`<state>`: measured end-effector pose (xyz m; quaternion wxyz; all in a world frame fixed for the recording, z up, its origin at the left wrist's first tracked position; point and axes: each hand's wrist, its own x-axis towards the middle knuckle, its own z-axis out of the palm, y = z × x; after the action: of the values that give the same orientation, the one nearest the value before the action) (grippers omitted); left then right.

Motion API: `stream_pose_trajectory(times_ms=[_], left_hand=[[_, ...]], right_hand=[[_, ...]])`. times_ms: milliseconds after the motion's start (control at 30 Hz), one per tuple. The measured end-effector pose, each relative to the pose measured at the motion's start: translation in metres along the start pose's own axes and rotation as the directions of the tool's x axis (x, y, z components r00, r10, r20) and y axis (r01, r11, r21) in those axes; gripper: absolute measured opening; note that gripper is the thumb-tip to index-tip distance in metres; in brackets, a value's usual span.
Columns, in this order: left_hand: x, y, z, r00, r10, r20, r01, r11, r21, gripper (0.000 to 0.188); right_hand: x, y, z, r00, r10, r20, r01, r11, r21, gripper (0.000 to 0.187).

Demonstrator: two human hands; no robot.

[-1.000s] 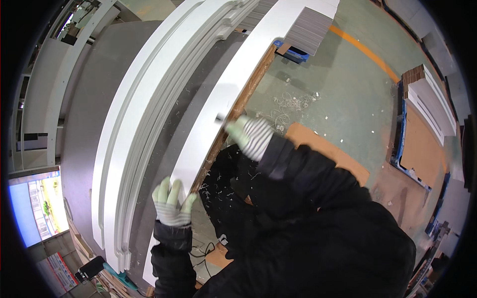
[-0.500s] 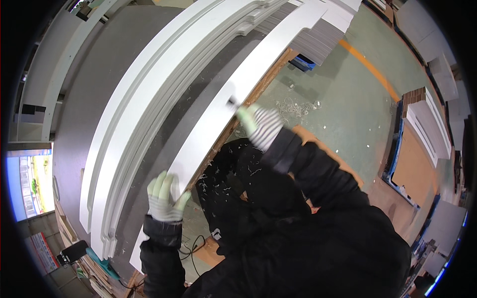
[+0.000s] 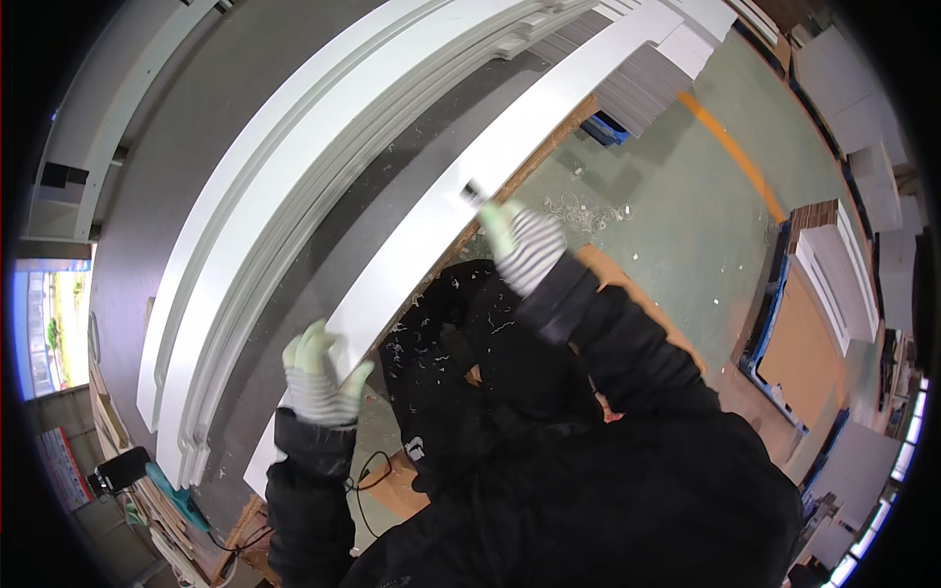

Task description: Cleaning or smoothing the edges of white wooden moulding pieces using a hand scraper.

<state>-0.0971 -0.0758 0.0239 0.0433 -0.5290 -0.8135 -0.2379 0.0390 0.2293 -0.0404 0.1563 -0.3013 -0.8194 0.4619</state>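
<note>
A long white board (image 3: 421,240) lies slantwise along the near edge of the dark worktable. My left hand (image 3: 319,377), in a pale green and striped glove, grips its nearer end, fingers over the top face and thumb by the edge. Farther along, my right hand (image 3: 521,240), gloved alike, is closed around a small dark-tipped tool (image 3: 471,190). The tool's tip is over the board's white face close to the near edge; blur hides its exact kind and whether it touches.
Several white boards (image 3: 284,176) lie stacked on the dark tabletop (image 3: 235,108) beyond. A stack of grey boards (image 3: 642,88) stands at the far end. White shavings dot the floor (image 3: 657,196). At right, a blue-edged pallet (image 3: 760,333) carries panels. A cable (image 3: 358,490) hangs beside my left forearm.
The whole view has shifted slightly. Both hands keep nearly the same places along the board, and the right hand still holds the small tool with motion blur at its tip.
</note>
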Motion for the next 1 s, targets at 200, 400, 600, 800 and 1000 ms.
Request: stream_pose_trajectory(times_ms=[200, 400, 600, 800, 1000], left_hand=[[0.051, 0.028, 0.038, 0.992, -0.124, 0.005, 0.123, 0.977, -0.174, 0.064], [-0.024, -0.003, -0.017, 0.991, -0.113, 0.067, 0.108, 0.992, 0.072, 0.063], [0.026, 0.021, 0.014, 0.998, -0.066, 0.011, 0.065, 0.996, 0.066, 0.064], [0.003, 0.027, -0.024, 0.994, -0.032, 0.107, 0.030, 0.999, 0.022, 0.077], [-0.057, -0.006, -0.037, 0.993, -0.067, 0.100, 0.049, 0.984, 0.173, 0.073]], right_hand=[[-0.057, -0.068, 0.044, 0.906, -0.172, 0.387, 0.203, 0.978, -0.039, 0.058], [0.001, -0.017, -0.010, 0.994, 0.071, -0.080, -0.066, 0.996, 0.058, 0.058], [-0.054, -0.074, 0.045, 0.956, -0.048, 0.288, 0.094, 0.985, -0.148, 0.044], [-0.033, -0.038, 0.025, 0.983, 0.009, 0.183, 0.012, 0.994, -0.113, 0.049], [-0.041, -0.047, 0.042, 1.000, -0.002, -0.014, 0.001, 0.997, -0.081, 0.052]])
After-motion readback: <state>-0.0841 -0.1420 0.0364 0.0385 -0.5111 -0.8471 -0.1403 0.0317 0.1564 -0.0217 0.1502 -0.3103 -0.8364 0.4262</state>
